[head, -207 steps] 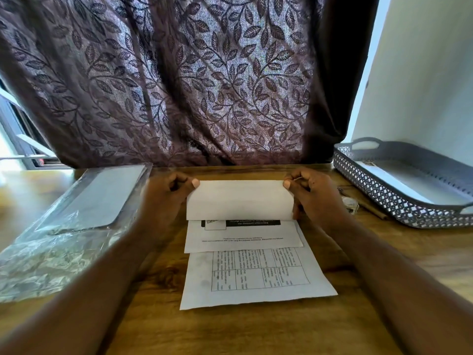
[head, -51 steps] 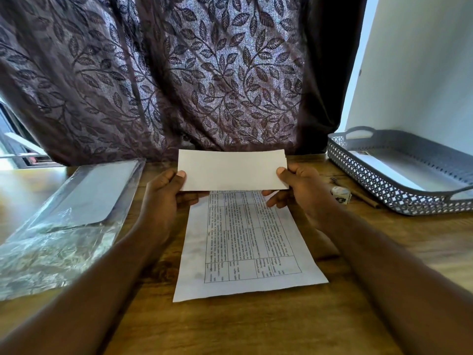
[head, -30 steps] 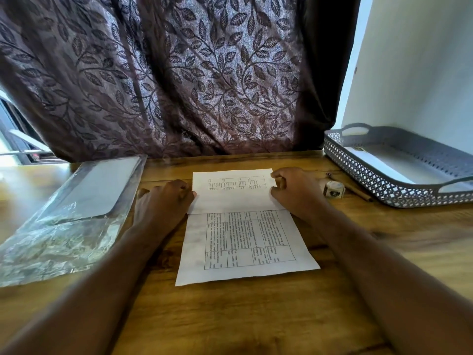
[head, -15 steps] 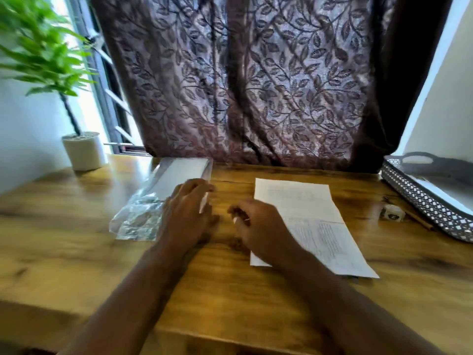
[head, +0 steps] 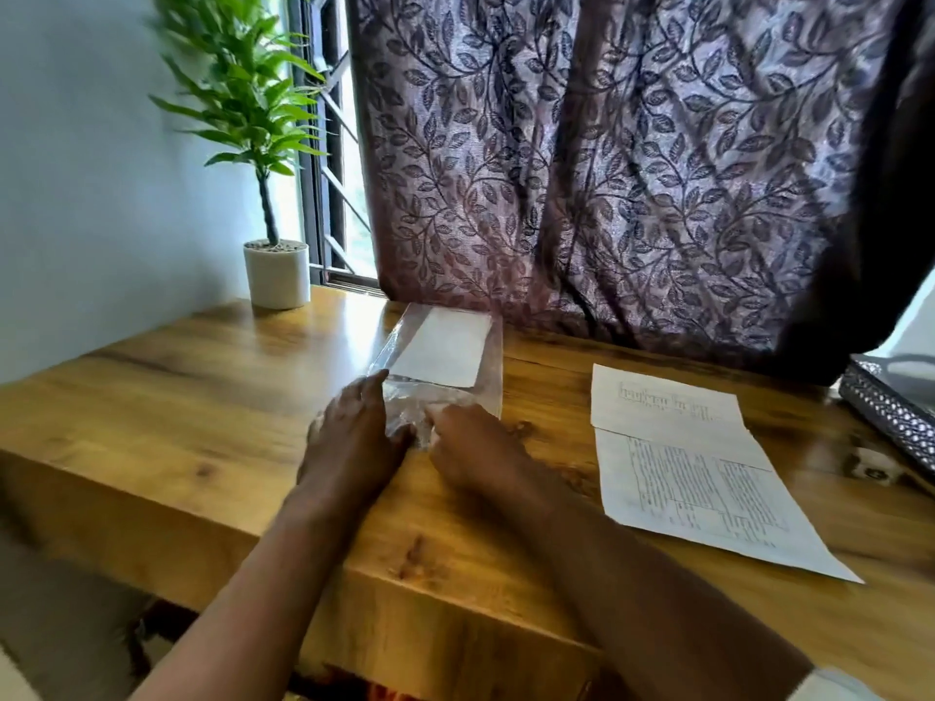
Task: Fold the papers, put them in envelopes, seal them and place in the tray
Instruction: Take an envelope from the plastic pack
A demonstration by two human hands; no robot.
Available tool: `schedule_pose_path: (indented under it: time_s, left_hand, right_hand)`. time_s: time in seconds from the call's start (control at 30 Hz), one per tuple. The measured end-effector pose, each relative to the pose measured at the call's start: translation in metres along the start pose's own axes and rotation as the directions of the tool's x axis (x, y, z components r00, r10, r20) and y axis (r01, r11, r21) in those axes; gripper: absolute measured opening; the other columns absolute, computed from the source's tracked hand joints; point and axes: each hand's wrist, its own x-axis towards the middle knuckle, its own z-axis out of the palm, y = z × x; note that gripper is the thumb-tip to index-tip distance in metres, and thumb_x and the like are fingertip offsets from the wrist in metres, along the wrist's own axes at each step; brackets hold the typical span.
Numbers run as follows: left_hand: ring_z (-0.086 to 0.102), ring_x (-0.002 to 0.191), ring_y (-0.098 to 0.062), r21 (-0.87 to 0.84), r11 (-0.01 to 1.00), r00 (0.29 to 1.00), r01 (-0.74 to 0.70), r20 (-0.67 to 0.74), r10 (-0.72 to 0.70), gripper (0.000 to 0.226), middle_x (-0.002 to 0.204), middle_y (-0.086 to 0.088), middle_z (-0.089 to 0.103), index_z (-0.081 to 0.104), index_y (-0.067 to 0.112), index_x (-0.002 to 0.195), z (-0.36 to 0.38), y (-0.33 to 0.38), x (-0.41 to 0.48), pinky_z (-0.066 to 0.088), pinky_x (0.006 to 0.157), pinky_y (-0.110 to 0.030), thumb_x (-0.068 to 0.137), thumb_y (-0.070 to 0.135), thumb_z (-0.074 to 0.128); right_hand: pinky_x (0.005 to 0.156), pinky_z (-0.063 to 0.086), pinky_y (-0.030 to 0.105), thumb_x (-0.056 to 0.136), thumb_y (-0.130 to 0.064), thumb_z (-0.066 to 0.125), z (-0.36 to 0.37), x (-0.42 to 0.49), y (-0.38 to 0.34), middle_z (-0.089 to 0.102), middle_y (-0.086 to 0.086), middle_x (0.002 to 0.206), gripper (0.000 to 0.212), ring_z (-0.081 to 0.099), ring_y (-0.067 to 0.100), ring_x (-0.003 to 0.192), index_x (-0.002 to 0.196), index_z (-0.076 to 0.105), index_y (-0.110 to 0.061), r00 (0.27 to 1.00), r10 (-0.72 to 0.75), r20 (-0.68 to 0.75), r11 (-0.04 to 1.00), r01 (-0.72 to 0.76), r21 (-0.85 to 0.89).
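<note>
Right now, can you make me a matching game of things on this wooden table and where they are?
Things:
1 green leafy plant in white pot
2 clear plastic packet of white envelopes
3 folded white printed paper
4 grey perforated plastic tray

Places:
A cut off at right edge
B touched by left hand and right hand
C far left corner by window
D atop flat printed sheet

Pairs: 1-C, 2-B, 3-D, 4-A

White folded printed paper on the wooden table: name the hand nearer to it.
Right. The right hand is at the clear plastic bag's near end, left of the white folded paper, not touching; the left hand sits farther left.
</note>
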Motion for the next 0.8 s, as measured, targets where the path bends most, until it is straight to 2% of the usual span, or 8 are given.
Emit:
schedule_pose_path:
  time_s: [0.17, 0.3, 0.4, 0.43, 0.5, 0.57, 0.7, 0.8]
  left_hand:
    - [0.049, 0.132, -0.030, -0.099, 0.995, 1.000, -0.020, 0.015, 0.021, 0.078, 0.144, -0.009, 0.053, 0.032, 0.025, 0.152, -0.001, -0.003, 0.000, 0.040, 0.109, -0.049, 0.086, 0.037, 0.072]
    - [0.044, 0.137, -0.027, -0.139, 0.989, 0.999, -0.045, 0.014, 0.048, 0.076, 0.150, -0.004, 0.045, 0.032, 0.025, 0.153, -0.002, -0.007, 0.004, 0.040, 0.110, -0.045, 0.086, 0.029, 0.066]
    - [0.043, 0.138, -0.025, -0.167, 0.986, 1.000, -0.022, -0.003, 0.021, 0.083, 0.151, -0.003, 0.044, 0.028, 0.025, 0.155, -0.002, -0.007, 0.004, 0.040, 0.110, -0.045, 0.084, 0.034, 0.070]
    - [0.044, 0.137, -0.025, -0.173, 0.985, 1.000, -0.010, -0.014, 0.008, 0.086, 0.151, -0.004, 0.044, 0.026, 0.024, 0.156, -0.002, -0.006, 0.003, 0.041, 0.110, -0.045, 0.084, 0.035, 0.073]
    - [0.044, 0.137, -0.025, -0.167, 0.986, 0.999, -0.004, -0.034, -0.002, 0.088, 0.152, -0.005, 0.044, 0.023, 0.024, 0.157, -0.001, -0.006, 0.003, 0.041, 0.110, -0.044, 0.085, 0.034, 0.072]
    - [0.044, 0.137, -0.026, -0.162, 0.987, 0.999, -0.005, -0.041, -0.002, 0.086, 0.152, -0.006, 0.044, 0.020, 0.025, 0.157, 0.000, -0.006, 0.003, 0.041, 0.110, -0.044, 0.087, 0.032, 0.069]
    - [0.047, 0.135, -0.028, -0.187, 0.982, 0.999, -0.004, -0.052, -0.006, 0.091, 0.152, -0.007, 0.044, 0.017, 0.025, 0.158, 0.001, -0.005, 0.003, 0.042, 0.109, -0.047, 0.085, 0.032, 0.072]
    - [0.050, 0.132, -0.031, -0.208, 0.978, 0.998, 0.011, -0.065, -0.025, 0.094, 0.150, -0.010, 0.045, 0.014, 0.025, 0.159, -0.001, -0.004, 0.003, 0.044, 0.106, -0.049, 0.085, 0.036, 0.072]
  right_hand:
    - [0.112, 0.039, 0.048, 0.102, -0.014, 0.046, 0.001, 0.028, -0.019, 0.045, 0.022, 0.152, 0.048, 0.047, 0.037, 0.136, 0.148, 0.041, -0.002, 0.988, 0.122, 0.098, 0.987, -0.110, -0.119]
    - [0.120, 0.016, 0.062, 0.098, -0.022, 0.053, 0.006, 0.052, -0.028, 0.017, 0.010, 0.167, 0.062, 0.015, 0.039, 0.153, 0.155, 0.031, -0.011, 0.988, 0.133, 0.079, 0.979, -0.118, -0.168]
    - [0.122, 0.013, 0.057, 0.094, -0.024, 0.058, 0.006, 0.069, -0.024, 0.008, 0.012, 0.169, 0.079, 0.007, 0.032, 0.155, 0.160, 0.015, -0.013, 0.976, 0.173, 0.135, 0.974, -0.149, -0.172]
    - [0.122, 0.016, 0.053, 0.093, -0.022, 0.060, 0.005, 0.072, -0.022, 0.016, 0.012, 0.167, 0.079, 0.014, 0.030, 0.154, 0.159, 0.018, -0.014, 0.971, 0.184, 0.149, 0.972, -0.158, -0.174]
    - [0.118, 0.029, 0.047, 0.093, -0.022, 0.061, 0.005, 0.074, -0.020, 0.044, 0.012, 0.155, 0.060, 0.042, 0.032, 0.142, 0.149, 0.043, -0.016, 0.982, 0.146, 0.116, 0.980, -0.128, -0.151]
    - [0.115, 0.034, 0.047, 0.093, -0.022, 0.058, 0.008, 0.067, -0.020, 0.058, 0.013, 0.140, 0.042, 0.055, 0.033, 0.129, 0.135, 0.057, -0.016, 0.997, 0.076, 0.033, 0.983, -0.070, -0.168]
    - [0.094, 0.049, 0.041, 0.091, -0.015, 0.063, 0.009, 0.058, -0.022, 0.067, 0.017, 0.119, 0.027, 0.065, 0.035, 0.110, 0.117, 0.066, -0.008, 0.984, -0.049, -0.172, 0.970, 0.006, -0.242]
    - [0.096, 0.049, 0.039, 0.091, -0.019, 0.065, 0.006, 0.061, -0.019, 0.064, 0.019, 0.125, 0.034, 0.061, 0.036, 0.116, 0.123, 0.065, -0.008, 0.979, -0.068, -0.190, 0.972, 0.022, -0.234]
